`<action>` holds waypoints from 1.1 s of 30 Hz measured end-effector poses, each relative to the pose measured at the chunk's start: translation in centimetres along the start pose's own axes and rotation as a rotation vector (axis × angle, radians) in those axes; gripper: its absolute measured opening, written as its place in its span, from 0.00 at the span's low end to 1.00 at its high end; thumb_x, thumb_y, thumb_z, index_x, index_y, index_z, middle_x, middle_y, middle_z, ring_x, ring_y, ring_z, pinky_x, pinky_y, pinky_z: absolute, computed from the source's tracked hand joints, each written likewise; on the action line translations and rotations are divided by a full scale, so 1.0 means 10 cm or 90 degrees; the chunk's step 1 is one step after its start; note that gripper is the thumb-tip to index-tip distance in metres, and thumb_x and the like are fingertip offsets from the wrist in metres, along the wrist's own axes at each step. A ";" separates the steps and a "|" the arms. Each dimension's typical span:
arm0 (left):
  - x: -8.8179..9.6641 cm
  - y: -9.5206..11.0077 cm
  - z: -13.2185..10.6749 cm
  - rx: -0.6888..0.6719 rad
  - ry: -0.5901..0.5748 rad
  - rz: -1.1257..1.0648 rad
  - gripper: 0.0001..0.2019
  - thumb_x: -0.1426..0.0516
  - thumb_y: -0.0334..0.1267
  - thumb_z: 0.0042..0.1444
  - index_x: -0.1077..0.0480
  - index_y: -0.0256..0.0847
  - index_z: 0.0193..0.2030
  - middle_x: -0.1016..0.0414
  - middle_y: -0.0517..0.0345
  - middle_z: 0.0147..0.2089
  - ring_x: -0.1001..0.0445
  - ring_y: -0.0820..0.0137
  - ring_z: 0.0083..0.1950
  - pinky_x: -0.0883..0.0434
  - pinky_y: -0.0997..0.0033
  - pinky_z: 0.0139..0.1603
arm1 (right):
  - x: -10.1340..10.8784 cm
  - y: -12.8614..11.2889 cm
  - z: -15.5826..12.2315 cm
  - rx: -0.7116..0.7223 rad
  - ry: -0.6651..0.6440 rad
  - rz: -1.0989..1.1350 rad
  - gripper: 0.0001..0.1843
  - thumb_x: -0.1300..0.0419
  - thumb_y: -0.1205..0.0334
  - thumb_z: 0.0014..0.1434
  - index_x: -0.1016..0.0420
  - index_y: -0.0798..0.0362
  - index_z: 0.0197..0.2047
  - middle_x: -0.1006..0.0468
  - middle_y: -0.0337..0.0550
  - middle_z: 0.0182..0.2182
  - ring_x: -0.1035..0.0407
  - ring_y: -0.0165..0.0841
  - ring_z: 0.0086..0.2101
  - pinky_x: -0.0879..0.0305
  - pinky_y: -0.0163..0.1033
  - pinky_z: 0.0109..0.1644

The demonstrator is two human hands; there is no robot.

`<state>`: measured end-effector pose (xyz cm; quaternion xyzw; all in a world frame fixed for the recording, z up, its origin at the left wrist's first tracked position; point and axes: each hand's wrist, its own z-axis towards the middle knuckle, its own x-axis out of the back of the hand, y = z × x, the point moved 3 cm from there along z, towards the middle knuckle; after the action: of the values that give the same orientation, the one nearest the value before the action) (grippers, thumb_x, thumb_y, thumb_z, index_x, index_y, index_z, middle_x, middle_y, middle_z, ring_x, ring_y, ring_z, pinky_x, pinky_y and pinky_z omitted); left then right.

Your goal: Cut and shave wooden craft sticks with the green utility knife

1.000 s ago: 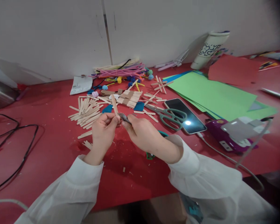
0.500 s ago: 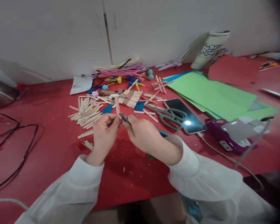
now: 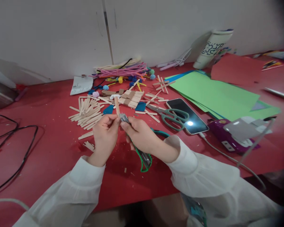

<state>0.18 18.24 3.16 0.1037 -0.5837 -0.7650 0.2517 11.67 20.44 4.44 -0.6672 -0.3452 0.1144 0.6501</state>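
My left hand [image 3: 106, 137] is closed, pinching a wooden craft stick [image 3: 117, 105] upright between thumb and fingertips. A small white piece [image 3: 115, 96] shows at the stick's top end; whether it is attached I cannot tell. Closed around a pair of pliers [image 3: 123, 118], my right hand [image 3: 142, 134] brings their grey metal head against the stick's lower part, right by my left fingertips. The pliers' green-edged handles stick out below and behind that hand. Beyond my hands lie a fan of loose craft sticks [image 3: 90, 113] and a paper-banded bundle of sticks [image 3: 131, 99].
Green-handled scissors [image 3: 174, 119] overlap a phone [image 3: 196, 123] on the right. Green paper sheets [image 3: 217, 90], a purple power adapter [image 3: 223, 135] and a tumbler [image 3: 211, 49] stand further right. Pipe cleaners [image 3: 123, 71] lie by the wall. Black cable [image 3: 26, 154] curls at left.
My right hand has turned the pliers, so their head now shows broader and the green-edged handles have come into view beneath it. The left hand keeps its pinch on the stick.
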 end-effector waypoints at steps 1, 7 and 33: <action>0.00 0.00 0.00 0.002 0.005 0.000 0.05 0.43 0.37 0.48 0.30 0.39 0.26 0.27 0.62 0.21 0.30 0.75 0.23 0.32 0.76 0.26 | -0.02 0.00 0.00 -0.009 -0.009 0.044 0.08 0.55 0.63 0.64 0.44 0.51 0.32 0.37 0.29 0.15 0.40 0.24 0.11 0.46 0.28 0.15; 0.00 -0.01 -0.01 0.041 0.018 -0.030 0.05 0.43 0.38 0.48 0.30 0.38 0.28 0.27 0.63 0.21 0.31 0.75 0.22 0.33 0.76 0.25 | -0.05 -0.03 0.01 -0.049 -0.059 0.218 0.09 0.57 0.65 0.65 0.44 0.52 0.31 0.38 0.26 0.13 0.41 0.22 0.09 0.47 0.25 0.12; 0.00 -0.13 0.05 0.102 -0.012 -0.177 0.08 0.36 0.40 0.42 0.27 0.38 0.27 0.26 0.62 0.25 0.29 0.76 0.27 0.30 0.75 0.33 | 0.19 0.00 0.07 0.144 0.134 -0.073 0.07 0.48 0.60 0.57 0.41 0.52 0.30 0.38 0.31 0.18 0.40 0.25 0.17 0.46 0.31 0.22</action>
<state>-0.34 18.88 2.10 0.1962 -0.6253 -0.7442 0.1291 12.60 22.18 4.94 -0.5770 -0.2976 0.0447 0.7593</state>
